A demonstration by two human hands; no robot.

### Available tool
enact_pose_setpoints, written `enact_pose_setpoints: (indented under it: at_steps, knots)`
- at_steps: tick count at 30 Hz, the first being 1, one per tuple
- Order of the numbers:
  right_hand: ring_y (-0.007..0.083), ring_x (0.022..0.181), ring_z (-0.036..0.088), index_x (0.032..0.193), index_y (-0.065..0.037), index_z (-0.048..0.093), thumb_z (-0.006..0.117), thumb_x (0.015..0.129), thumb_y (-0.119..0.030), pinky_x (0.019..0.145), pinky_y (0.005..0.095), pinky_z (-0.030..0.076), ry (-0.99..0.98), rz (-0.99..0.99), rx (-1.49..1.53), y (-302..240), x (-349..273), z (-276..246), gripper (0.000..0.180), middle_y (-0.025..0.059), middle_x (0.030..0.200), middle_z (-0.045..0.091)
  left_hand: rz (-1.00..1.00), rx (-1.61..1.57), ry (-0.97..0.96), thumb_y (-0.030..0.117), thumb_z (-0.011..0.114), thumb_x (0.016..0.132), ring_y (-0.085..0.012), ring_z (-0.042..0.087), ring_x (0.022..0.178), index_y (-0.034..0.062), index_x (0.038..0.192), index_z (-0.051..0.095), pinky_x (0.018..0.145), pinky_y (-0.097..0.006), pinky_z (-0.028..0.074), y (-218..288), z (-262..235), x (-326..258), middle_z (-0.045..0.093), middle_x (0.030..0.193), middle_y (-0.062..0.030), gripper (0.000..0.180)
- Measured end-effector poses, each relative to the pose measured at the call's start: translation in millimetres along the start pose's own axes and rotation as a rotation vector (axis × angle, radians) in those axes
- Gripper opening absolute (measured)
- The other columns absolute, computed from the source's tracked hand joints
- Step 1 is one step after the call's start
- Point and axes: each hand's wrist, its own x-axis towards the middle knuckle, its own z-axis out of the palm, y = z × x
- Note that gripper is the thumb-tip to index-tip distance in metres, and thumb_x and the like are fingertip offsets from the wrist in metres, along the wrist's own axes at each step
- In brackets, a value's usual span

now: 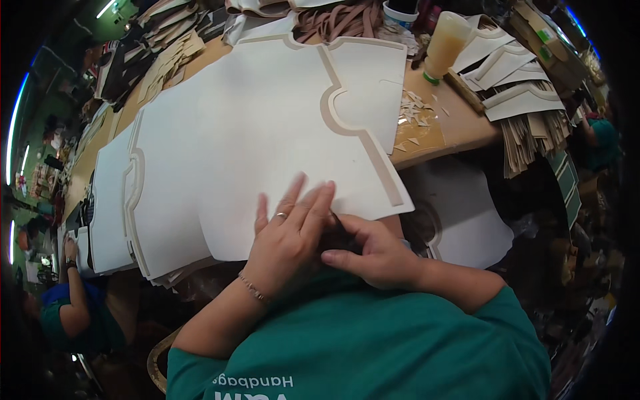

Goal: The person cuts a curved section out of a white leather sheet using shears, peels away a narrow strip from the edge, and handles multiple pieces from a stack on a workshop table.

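Bottle [445,41] of yellow glue stands far right on my worktop [460,123]. My left hand [288,240] lies flat on the white sheet [267,133]; my right hand [373,250] pinches a dark tool [340,230].

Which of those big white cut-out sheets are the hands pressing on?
The top white sheet with the tan border; the left hand lies flat on its near edge.

Left hand [287,230] lies flat, fingers spread; right hand [373,250] curled beside it, touching.
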Motion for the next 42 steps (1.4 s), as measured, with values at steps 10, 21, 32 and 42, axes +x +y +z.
enact_pose_setpoints:
  at_steps: [10,21,32,42]
  knots:
    - [0.0083,0.058,0.051,0.085,-0.006,0.046,0.060,0.077,-0.010,0.047,0.0184,0.041,0.689,0.267,0.106,22,-43,-59,0.017,0.0081,0.083,0.055,0.137,-0.155,0.065,-0.001,0.056,0.059,-0.0204,0.056,0.071,0.0044,0.091,0.057,0.059,-0.031,0.041,-19,30,-26,0.057,0.079,-0.0056,0.032]
    - [0.0069,0.041,0.041,0.089,-0.004,0.046,0.052,0.081,-0.020,0.037,0.0177,0.032,0.591,0.361,0.109,25,-29,-61,0.019,0.0002,0.061,0.046,0.334,-0.299,-0.229,0.003,0.055,0.066,-0.0281,0.044,0.111,0.0082,0.119,0.043,0.087,-0.036,0.042,12,35,1,0.045,0.119,-0.0117,0.054]
    - [0.0083,0.040,0.035,0.082,-0.004,0.051,0.041,0.086,-0.025,0.038,0.0207,0.030,0.439,0.571,0.162,28,-18,-101,0.024,0.0013,0.055,0.043,0.328,-0.421,-0.317,0.001,0.056,0.064,-0.0291,0.044,0.110,0.0076,0.118,0.043,0.087,-0.034,0.043,8,39,5,0.046,0.118,-0.0126,0.056]
    - [0.0077,0.037,0.033,0.075,-0.006,0.046,0.037,0.087,-0.026,0.037,0.0203,0.028,0.392,0.521,0.208,40,-14,-102,0.025,0.0011,0.053,0.041,0.370,-0.429,-0.340,0.005,0.051,0.068,-0.0317,0.045,0.108,0.0026,0.117,0.041,0.090,-0.033,0.040,5,42,7,0.045,0.117,-0.0174,0.050]
